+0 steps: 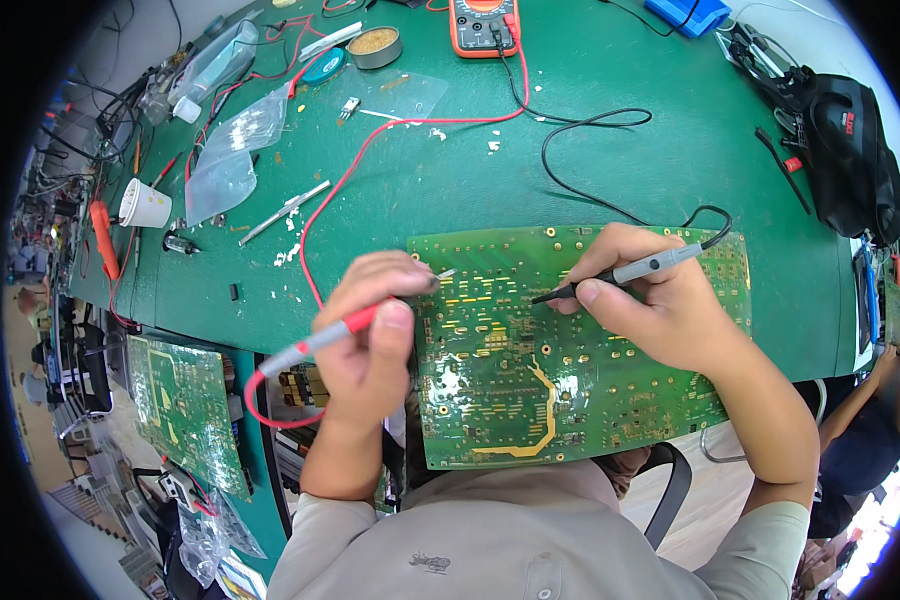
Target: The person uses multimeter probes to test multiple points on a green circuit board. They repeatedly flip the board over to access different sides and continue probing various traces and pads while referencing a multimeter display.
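A large green circuit board point(590, 400) with gold traces lies at the table's near edge, partly overhanging toward me. My left hand point(368, 325) is closed around a red and grey multimeter probe point(325, 340), its tip over the board's upper left part. In my right hand point(650, 300) is a grey and black probe point(660, 262), pointing at the board's upper middle. Whether either tip touches the board, I cannot tell. Red and black leads run from the probes to an orange multimeter point(485, 28) at the far edge of view.
Near the back stand a round tin point(374, 47) and a blue lid point(324, 66). Plastic bags point(235, 150), a paper cup point(145, 204) and tweezers point(284, 212) lie left. A black bag point(845, 150) sits right. Another board point(185, 410) rests lower left; a person point(875, 430) is at far right.
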`<control>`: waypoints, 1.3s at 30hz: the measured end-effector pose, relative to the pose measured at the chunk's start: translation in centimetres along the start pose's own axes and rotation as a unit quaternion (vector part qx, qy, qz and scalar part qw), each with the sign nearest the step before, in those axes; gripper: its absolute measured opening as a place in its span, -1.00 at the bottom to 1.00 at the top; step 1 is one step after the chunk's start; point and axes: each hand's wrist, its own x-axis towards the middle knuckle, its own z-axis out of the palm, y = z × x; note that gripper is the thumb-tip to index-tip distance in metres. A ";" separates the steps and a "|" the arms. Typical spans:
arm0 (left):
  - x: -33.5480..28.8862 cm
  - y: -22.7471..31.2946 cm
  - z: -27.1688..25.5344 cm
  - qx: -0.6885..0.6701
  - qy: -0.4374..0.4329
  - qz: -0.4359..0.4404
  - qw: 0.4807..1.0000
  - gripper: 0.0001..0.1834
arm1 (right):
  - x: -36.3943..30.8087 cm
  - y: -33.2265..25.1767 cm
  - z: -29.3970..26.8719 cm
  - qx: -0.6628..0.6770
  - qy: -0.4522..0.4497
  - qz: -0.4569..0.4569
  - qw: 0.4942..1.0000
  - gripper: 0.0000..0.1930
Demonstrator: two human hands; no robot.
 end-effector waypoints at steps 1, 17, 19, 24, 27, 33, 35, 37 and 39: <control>0.4 -0.1 -0.9 -0.015 0.003 -0.001 1.000 -0.72 | 0.1 -0.1 -0.1 0.008 -0.003 0.019 1.000 -0.91; 0.2 -1.6 -1.5 -0.047 0.012 -0.012 0.999 -0.73 | 0.8 -0.8 -0.2 0.038 0.015 0.078 0.996 -0.92; 0.1 -1.4 -1.6 -0.038 -0.006 -0.026 0.999 -0.73 | 0.8 -0.4 -0.1 0.038 0.012 0.056 0.998 -0.93; -0.2 -1.2 -1.6 -0.062 -0.005 -0.049 0.997 -0.73 | 0.7 0.1 -0.1 0.068 0.017 0.058 0.996 -0.96; -0.3 -1.1 -1.5 -0.065 -0.006 -0.063 0.996 -0.73 | 0.6 0.1 0.0 0.073 0.032 0.070 0.994 -0.96; -0.1 -1.0 -1.5 -0.033 -0.020 -0.063 0.997 -0.68 | 0.4 0.3 -0.2 0.004 0.013 0.032 0.999 -0.90; -0.1 -1.0 -1.5 -0.024 -0.020 -0.060 0.998 -0.67 | 0.3 0.5 -0.2 0.007 0.015 0.028 0.999 -0.90; -0.3 -1.1 -1.3 -0.020 -0.018 -0.058 0.998 -0.68 | 0.2 0.6 -0.1 0.047 0.036 0.033 0.998 -0.94; -0.3 -1.2 -1.2 -0.015 -0.021 -0.050 0.998 -0.68 | 0.2 0.7 -0.1 0.074 0.043 0.042 0.995 -0.95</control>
